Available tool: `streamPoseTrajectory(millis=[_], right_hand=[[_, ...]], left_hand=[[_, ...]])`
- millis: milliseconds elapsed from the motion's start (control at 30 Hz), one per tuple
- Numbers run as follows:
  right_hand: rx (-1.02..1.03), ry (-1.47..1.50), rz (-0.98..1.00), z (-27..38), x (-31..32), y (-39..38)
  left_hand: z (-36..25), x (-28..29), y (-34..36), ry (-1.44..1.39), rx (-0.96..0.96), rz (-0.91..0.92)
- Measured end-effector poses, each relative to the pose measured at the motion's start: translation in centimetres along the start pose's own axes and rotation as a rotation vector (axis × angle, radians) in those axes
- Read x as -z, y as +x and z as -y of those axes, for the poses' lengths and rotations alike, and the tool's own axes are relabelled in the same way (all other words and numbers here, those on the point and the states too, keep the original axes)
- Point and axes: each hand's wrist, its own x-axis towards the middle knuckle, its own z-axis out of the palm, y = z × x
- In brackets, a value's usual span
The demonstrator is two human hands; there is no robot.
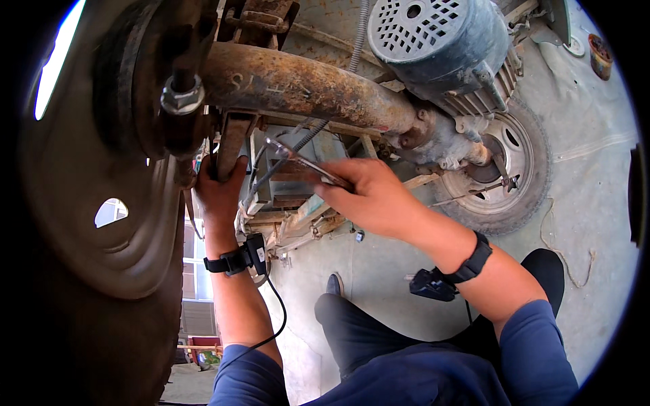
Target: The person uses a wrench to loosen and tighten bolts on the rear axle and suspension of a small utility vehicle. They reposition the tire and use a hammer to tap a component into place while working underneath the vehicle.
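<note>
One wrench (309,165) clutched in your right hand (369,194), clear of the axle (291,78): looks mid-job. Left hand (220,195) at 10 o'clock's bracket (232,142), grip hidden.

The grey floor (602,189) bears a thin pale cord (561,257), a rusty can (600,59) and a small bluish object (359,236).

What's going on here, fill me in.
A person is working bare-handed at a rusty axle tube. The right hand holds a metal wrench, its head short of the large nut at the left. The left hand is up at a rusty bracket under the tube, fingers partly hidden. An electric motor and a wheel sit at the right.
</note>
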Motion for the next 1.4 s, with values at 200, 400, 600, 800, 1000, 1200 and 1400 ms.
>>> streamPoseTrajectory(millis=[200, 400, 600, 800, 1000, 1200, 1400], right_hand=[[0.215, 0.042, -0.326, 0.1, -2.8, 4.0], [0.141, 0.380, -0.357, 0.2, -5.3, 6.8], [0.017, 0.533, -0.387, 1.0, -5.6, 7.5], [-0.057, 0.551, -0.383, 1.9, -5.5, 7.3], [-0.060, 0.503, -0.420, 2.1, -5.6, 7.4], [-0.086, 0.537, -0.420, 2.4, -5.6, 7.2], [-0.094, 0.507, -0.428, 2.5, -5.2, 7.2]], left_hand=[[-1.1, 0.3, -0.2, -0.004, 0.029, 0.053], [2.9, 0.1, -0.3, -0.127, -0.066, 0.004], [3.1, 0.5, -0.5, -0.235, -0.066, 0.024], [0.5, 1.3, -2.7, 0.024, -0.133, -0.061], [-3.0, 1.3, -5.9, 0.278, -0.310, -0.255], [-5.6, 2.1, -8.4, 0.119, -0.136, -0.232], [-6.5, 2.8, -8.8, -0.059, 0.035, -0.144]])
